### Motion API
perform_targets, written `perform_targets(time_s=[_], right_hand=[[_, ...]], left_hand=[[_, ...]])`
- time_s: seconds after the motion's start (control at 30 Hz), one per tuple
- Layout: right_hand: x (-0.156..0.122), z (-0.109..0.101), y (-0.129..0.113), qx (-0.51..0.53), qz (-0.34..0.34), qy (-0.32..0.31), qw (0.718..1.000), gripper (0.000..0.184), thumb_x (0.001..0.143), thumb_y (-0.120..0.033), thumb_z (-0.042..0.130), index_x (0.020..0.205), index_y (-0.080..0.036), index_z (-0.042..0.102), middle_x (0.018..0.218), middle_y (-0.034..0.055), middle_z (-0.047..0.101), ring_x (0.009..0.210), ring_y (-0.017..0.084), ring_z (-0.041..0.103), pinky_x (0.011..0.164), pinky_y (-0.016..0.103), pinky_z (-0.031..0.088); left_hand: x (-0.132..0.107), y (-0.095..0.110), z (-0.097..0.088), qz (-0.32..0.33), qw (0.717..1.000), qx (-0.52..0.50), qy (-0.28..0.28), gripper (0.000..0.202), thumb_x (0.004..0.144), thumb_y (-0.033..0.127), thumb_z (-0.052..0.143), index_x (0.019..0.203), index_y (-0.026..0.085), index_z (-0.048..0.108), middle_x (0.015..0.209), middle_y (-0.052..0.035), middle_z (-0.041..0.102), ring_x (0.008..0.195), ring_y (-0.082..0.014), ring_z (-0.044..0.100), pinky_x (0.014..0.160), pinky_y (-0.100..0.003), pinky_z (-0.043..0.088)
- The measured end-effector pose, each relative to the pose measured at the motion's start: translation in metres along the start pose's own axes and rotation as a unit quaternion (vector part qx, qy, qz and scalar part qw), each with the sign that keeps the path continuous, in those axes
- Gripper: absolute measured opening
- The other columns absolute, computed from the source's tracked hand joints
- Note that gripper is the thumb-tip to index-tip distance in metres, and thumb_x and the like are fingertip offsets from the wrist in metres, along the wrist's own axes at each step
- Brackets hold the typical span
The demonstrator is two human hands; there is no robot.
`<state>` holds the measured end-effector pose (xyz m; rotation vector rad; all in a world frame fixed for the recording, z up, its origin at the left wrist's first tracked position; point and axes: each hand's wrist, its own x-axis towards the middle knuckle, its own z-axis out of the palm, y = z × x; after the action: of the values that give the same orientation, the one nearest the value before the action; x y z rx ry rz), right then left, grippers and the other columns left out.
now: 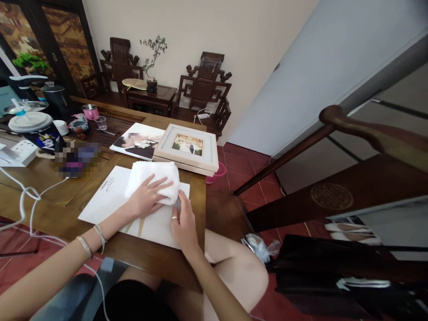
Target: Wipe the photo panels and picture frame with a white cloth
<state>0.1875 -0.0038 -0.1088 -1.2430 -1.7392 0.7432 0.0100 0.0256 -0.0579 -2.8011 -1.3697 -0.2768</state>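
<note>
Your left hand [147, 198] lies flat, fingers spread, on the folded white towel [154, 174], gripping nothing. Your right hand [183, 225] rests open on the white board [103, 200] beneath the towel. A hard push could slide that board off the table [50, 189] edge beside your right hand.

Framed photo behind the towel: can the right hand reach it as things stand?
Probably yes: the right hand lies flat beside the towel, and nothing stands between it and the framed photo beyond.

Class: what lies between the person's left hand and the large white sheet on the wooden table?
A folded white towel, under the left hand and on the white sheet, in the head view.
</note>
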Motion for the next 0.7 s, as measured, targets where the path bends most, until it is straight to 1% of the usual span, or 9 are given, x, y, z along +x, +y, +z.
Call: perform_targets(time_s=[0.13, 0.23, 0.33, 0.47, 0.53, 0.6, 0.63, 0.7], right_hand=[[0.001, -0.002, -0.001, 0.010, 0.006, 0.002, 1.000, 0.050, 0.092, -0.020, 0.036, 0.142, -0.021, 0.041, 0.149, 0.0110, 0.044, 0.141, 0.025, 0.036, 0.118, 0.054, 0.026], [0.002, -0.007, -0.001, 0.028, 0.017, 0.006, 0.999, 0.048, 0.093, -0.022, 0.034, 0.140, -0.019, 0.044, 0.147, 0.0123, 0.047, 0.139, 0.025, 0.040, 0.116, 0.051, 0.031], [0.003, -0.012, -0.003, 0.064, 0.050, 0.017, 0.997, 0.046, 0.095, -0.031, 0.035, 0.137, -0.019, 0.049, 0.145, 0.0115, 0.050, 0.137, 0.024, 0.043, 0.115, 0.047, 0.034], [0.005, -0.017, -0.004, 0.149, 0.102, 0.021, 0.983, 0.051, 0.096, -0.048, 0.038, 0.133, -0.018, 0.055, 0.144, 0.0108, 0.052, 0.137, 0.025, 0.043, 0.117, 0.047, 0.030], [0.006, -0.018, -0.004, 0.188, 0.131, 0.023, 0.973, 0.055, 0.094, -0.054, 0.040, 0.133, -0.018, 0.056, 0.145, 0.0104, 0.051, 0.138, 0.025, 0.042, 0.118, 0.047, 0.028], [0.006, -0.018, -0.004, 0.217, 0.147, 0.022, 0.965, 0.058, 0.093, -0.057, 0.040, 0.134, -0.019, 0.056, 0.147, 0.0093, 0.049, 0.138, 0.025, 0.041, 0.118, 0.047, 0.026], [0.006, -0.018, -0.003, 0.226, 0.148, 0.023, 0.963, 0.059, 0.093, -0.058, 0.040, 0.135, -0.020, 0.055, 0.147, 0.0088, 0.048, 0.139, 0.025, 0.040, 0.119, 0.046, 0.025], [0.006, -0.018, -0.003, 0.224, 0.144, 0.030, 0.963, 0.060, 0.093, -0.059, 0.041, 0.137, -0.021, 0.053, 0.149, 0.0080, 0.045, 0.141, 0.024, 0.037, 0.120, 0.046, 0.022]], left_hand=[[0.002, 0.002, -0.003, -0.002, 1.000, 0.004, -0.017, 0.026, 0.093, 0.024, 0.053, 0.111, 0.027, 0.071, 0.153, -0.0018, 0.039, 0.144, -0.0260, 0.030, 0.119, -0.053, 0.016], [-0.005, 0.012, -0.006, 0.015, 0.999, 0.009, -0.042, 0.025, 0.090, 0.020, 0.056, 0.106, 0.027, 0.074, 0.153, -0.0014, 0.038, 0.144, -0.0264, 0.029, 0.120, -0.053, 0.013], [-0.027, 0.033, -0.010, 0.053, 0.997, 0.013, -0.046, 0.020, 0.088, 0.019, 0.060, 0.097, 0.026, 0.076, 0.154, -0.0017, 0.037, 0.144, -0.0263, 0.029, 0.121, -0.051, 0.007], [-0.064, 0.065, -0.016, 0.115, 0.993, 0.006, -0.022, 0.014, 0.087, 0.024, 0.064, 0.081, 0.026, 0.077, 0.155, 0.0013, 0.034, 0.146, -0.0273, 0.025, 0.121, -0.052, -0.002], [-0.074, 0.073, -0.018, 0.142, 0.990, -0.005, -0.018, 0.015, 0.087, 0.024, 0.065, 0.076, 0.025, 0.076, 0.155, 0.0019, 0.034, 0.146, -0.0290, 0.022, 0.121, -0.053, -0.005], [-0.073, 0.073, -0.019, 0.148, 0.989, -0.008, -0.020, 0.015, 0.088, 0.025, 0.065, 0.078, 0.024, 0.076, 0.155, 0.0009, 0.035, 0.146, -0.0297, 0.023, 0.120, -0.053, -0.005], [-0.068, 0.069, -0.018, 0.144, 0.989, -0.005, -0.024, 0.015, 0.088, 0.025, 0.064, 0.080, 0.024, 0.076, 0.155, -0.0002, 0.036, 0.145, -0.0298, 0.025, 0.121, -0.053, -0.003], [-0.053, 0.059, -0.015, 0.132, 0.991, 0.006, -0.036, 0.014, 0.090, 0.025, 0.062, 0.089, 0.025, 0.076, 0.154, -0.0026, 0.036, 0.144, -0.0303, 0.028, 0.120, -0.055, 0.005]])
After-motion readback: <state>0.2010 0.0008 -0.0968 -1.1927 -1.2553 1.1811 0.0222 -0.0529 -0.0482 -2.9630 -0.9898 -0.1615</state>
